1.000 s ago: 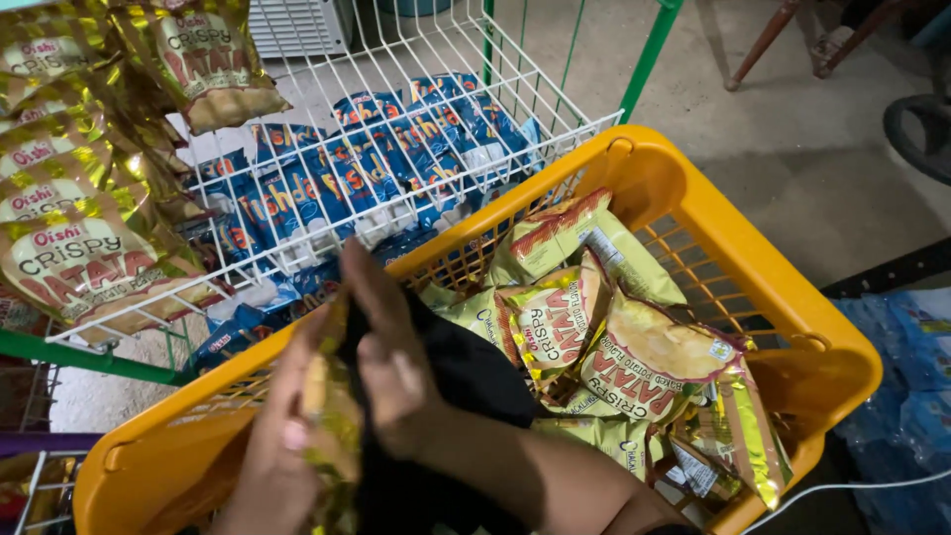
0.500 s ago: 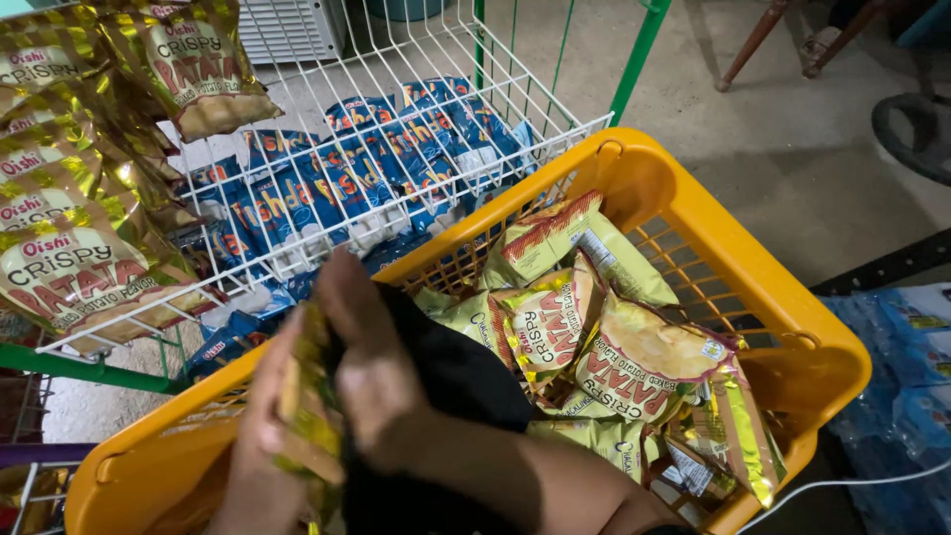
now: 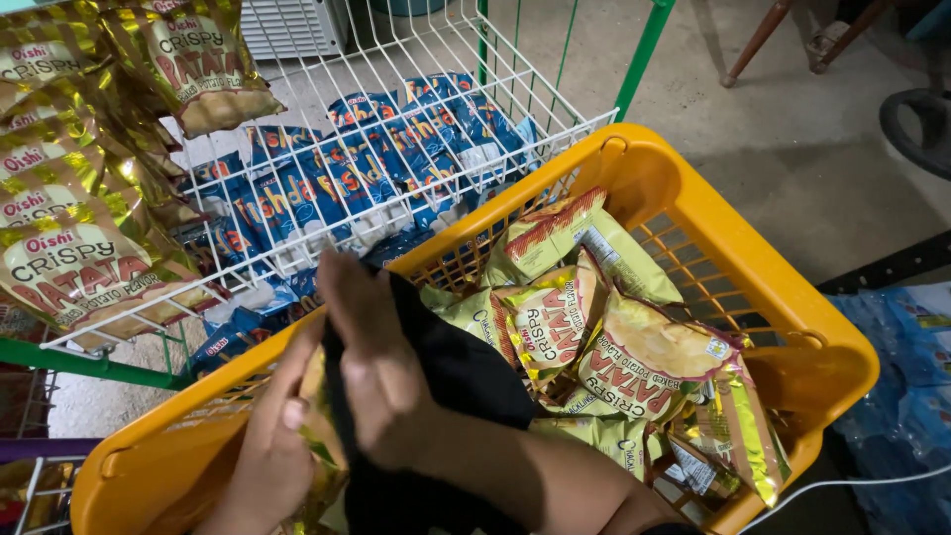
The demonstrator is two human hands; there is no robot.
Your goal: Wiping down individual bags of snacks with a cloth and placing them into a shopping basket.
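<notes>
Head view, looking down into a yellow plastic basket with slatted walls. Both hands sit at the near-left corner of it.

Left hand: fingers curled round a gold snack packet, thumb on its near face. Only a narrow strip of the packet shows between the 2 hands; its lower end is cut off by the picture edge.

Right hand: fingers together and extended, laid flat against the far side of the same packet, pressing it toward the left hand. A black cloth lies draped over the right wrist and forearm and hides most of the palm side; whether the thumb grips the packet I cannot tell.

Basket contents: a heap of green-gold potato snack packets fills the right half, overlapping, so no count is possible. The lower ones are buried.

Behind the basket: a white wire shelf on a green frame, holding blue snack packets in a row, partly screened by the wires. Top left, a hanging string of gold packets, cut off by the frame. A blue plastic-wrapped pack lies on the floor at right, dim and hard to make out.
</notes>
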